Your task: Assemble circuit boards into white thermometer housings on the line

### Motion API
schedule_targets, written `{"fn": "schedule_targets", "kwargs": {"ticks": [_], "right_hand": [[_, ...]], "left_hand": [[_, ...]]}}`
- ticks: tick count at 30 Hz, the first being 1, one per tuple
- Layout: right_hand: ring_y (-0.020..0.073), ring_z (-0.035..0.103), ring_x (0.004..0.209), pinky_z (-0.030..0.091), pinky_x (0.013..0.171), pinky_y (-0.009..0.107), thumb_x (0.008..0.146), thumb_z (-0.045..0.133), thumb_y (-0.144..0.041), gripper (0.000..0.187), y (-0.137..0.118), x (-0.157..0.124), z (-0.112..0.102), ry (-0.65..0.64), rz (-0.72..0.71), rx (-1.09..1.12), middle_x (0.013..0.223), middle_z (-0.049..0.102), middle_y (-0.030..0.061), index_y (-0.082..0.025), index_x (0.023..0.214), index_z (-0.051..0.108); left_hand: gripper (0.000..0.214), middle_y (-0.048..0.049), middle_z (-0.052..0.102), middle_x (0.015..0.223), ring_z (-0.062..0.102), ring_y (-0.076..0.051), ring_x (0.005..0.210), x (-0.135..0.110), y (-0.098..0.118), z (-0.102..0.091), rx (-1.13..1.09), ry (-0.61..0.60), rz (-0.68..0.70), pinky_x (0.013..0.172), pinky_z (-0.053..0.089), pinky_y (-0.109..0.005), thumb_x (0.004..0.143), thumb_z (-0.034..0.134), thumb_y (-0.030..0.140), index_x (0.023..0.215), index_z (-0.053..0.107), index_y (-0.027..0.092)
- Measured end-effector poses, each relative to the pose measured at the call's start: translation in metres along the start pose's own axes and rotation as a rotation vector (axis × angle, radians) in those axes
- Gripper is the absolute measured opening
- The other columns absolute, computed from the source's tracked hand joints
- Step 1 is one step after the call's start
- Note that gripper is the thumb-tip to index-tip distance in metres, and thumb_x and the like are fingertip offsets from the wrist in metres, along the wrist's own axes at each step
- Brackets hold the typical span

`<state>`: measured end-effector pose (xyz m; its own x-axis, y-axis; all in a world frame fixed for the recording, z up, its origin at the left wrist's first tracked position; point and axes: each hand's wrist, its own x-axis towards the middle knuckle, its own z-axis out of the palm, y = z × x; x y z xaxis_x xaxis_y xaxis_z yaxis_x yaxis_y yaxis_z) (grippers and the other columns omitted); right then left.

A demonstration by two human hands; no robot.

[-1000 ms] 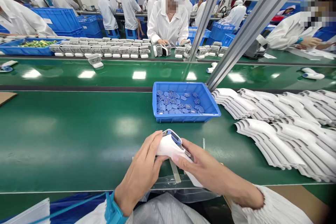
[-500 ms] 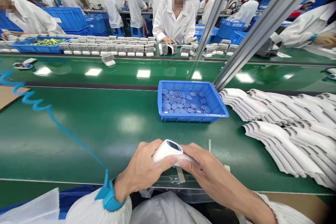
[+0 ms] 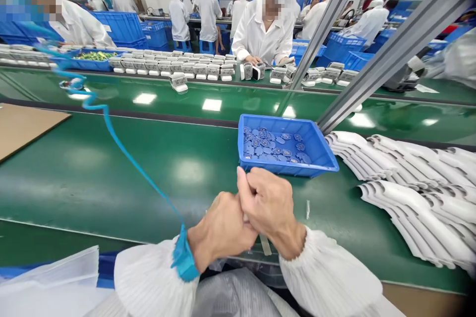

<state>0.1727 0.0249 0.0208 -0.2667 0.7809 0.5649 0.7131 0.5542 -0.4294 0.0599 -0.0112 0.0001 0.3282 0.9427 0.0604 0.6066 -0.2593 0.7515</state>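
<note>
Two bare hands press together over the shiny green belt (image 3: 111, 173), seen from the head camera. The left hand (image 3: 219, 230) lies knuckles up, and the right hand (image 3: 269, 205) sits on top of it with its fingers curled in. The hands hide the spot where they meet, so you cannot tell if they pinch anything. Each wrist ends in a puffy, pleated white sleeve (image 3: 323, 272). A soft blue wrist strap (image 3: 183, 253) wraps the left wrist, and a curly blue cord (image 3: 107, 124) runs up from it. Just past the hands sits a blue plastic tray (image 3: 282, 121) with slanted walls, full of small, flat, round blue parts (image 3: 273, 143). To the right lie rows of curved white plastic shells (image 3: 401, 168). Across the belt, a person in a white coat (image 3: 266, 29) has both hands on small white boxy things (image 3: 253, 72).
</note>
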Motion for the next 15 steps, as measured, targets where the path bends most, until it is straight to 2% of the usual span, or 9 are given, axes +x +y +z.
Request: {"fn": "schedule_targets", "kwargs": {"ticks": [2, 3, 5, 7, 9, 12, 13, 15], "right_hand": [[0.0092, 0.03, 0.049, 0.023, 0.053, 0.03, 0.097, 0.047, -0.02, 0.049, 0.002, -0.001, -0.003, 0.089, -0.03, 0.014, 0.051, 0.033, -0.0042, -0.02, 0.052, 0.026], [0.0089, 0.029, 0.049, 0.024, 0.053, 0.029, 0.096, 0.047, -0.019, 0.049, 0.004, -0.002, -0.005, 0.138, -0.019, 0.03, 0.051, 0.032, -0.0044, -0.021, 0.052, 0.026], [0.0083, 0.028, 0.049, 0.025, 0.052, 0.028, 0.096, 0.049, -0.02, 0.05, 0.006, -0.003, -0.009, 0.232, 0.057, 0.067, 0.051, 0.03, -0.0049, -0.021, 0.052, 0.025], [0.0074, 0.028, 0.047, 0.025, 0.051, 0.027, 0.097, 0.052, -0.024, 0.052, 0.009, -0.003, -0.013, 0.31, 0.162, 0.113, 0.049, 0.031, -0.0056, -0.021, 0.051, 0.027], [0.0072, 0.032, 0.047, 0.027, 0.051, 0.026, 0.097, 0.054, -0.03, 0.051, 0.012, -0.004, -0.016, 0.264, 0.231, 0.153, 0.049, 0.038, -0.0051, -0.02, 0.051, 0.035], [0.0085, 0.04, 0.05, 0.029, 0.053, 0.026, 0.098, 0.053, -0.037, 0.051, 0.017, -0.006, -0.014, 0.083, 0.191, 0.118, 0.051, 0.047, -0.0029, -0.019, 0.051, 0.046], [0.0088, 0.041, 0.05, 0.028, 0.054, 0.027, 0.099, 0.051, -0.036, 0.052, 0.018, -0.007, -0.012, 0.065, 0.16, 0.1, 0.05, 0.048, -0.0023, -0.019, 0.05, 0.047], [0.0088, 0.04, 0.048, 0.028, 0.053, 0.028, 0.1, 0.047, -0.033, 0.054, 0.018, -0.01, -0.008, 0.107, 0.123, 0.093, 0.047, 0.047, -0.0016, -0.019, 0.048, 0.047]], "left_hand": [[0.008, -0.0085, 0.065, 0.064, 0.056, -0.021, 0.053, 0.001, 0.001, 0.002, 0.126, 0.026, 0.01, 0.053, 0.029, -0.031, 0.073, 0.053, 0.015, 0.075, 0.061, 0.016], [0.011, -0.0092, 0.067, 0.069, 0.058, -0.022, 0.056, 0.002, 0.002, 0.002, 0.114, 0.025, 0.015, 0.054, 0.031, -0.031, 0.074, 0.054, 0.016, 0.081, 0.062, 0.015], [0.017, -0.008, 0.071, 0.081, 0.062, -0.022, 0.064, 0.004, 0.004, -0.001, -0.036, 0.003, 0.001, 0.056, 0.036, -0.03, 0.079, 0.059, 0.022, 0.095, 0.063, 0.015], [0.026, -0.0054, 0.072, 0.089, 0.064, -0.02, 0.069, 0.003, 0.004, -0.004, -0.192, -0.033, -0.065, 0.057, 0.04, -0.027, 0.084, 0.065, 0.035, 0.101, 0.061, 0.017], [0.037, -0.005, 0.071, 0.088, 0.063, -0.019, 0.068, 0.001, 0.003, -0.003, -0.23, -0.054, -0.145, 0.055, 0.04, -0.026, 0.083, 0.067, 0.049, 0.1, 0.06, 0.017], [0.033, -0.0068, 0.071, 0.084, 0.063, -0.021, 0.065, -0.001, 0.002, 0.003, -0.149, -0.07, -0.144, 0.055, 0.04, -0.028, 0.087, 0.06, 0.047, 0.098, 0.059, 0.016], [0.031, -0.008, 0.071, 0.084, 0.064, -0.022, 0.065, -0.002, 0.003, 0.007, -0.092, -0.063, -0.126, 0.055, 0.04, -0.029, 0.088, 0.057, 0.044, 0.098, 0.059, 0.015], [0.03, -0.0106, 0.072, 0.084, 0.066, -0.026, 0.066, -0.002, 0.005, 0.013, 0.059, -0.037, -0.101, 0.057, 0.039, -0.032, 0.088, 0.054, 0.042, 0.097, 0.059, 0.014]]}}
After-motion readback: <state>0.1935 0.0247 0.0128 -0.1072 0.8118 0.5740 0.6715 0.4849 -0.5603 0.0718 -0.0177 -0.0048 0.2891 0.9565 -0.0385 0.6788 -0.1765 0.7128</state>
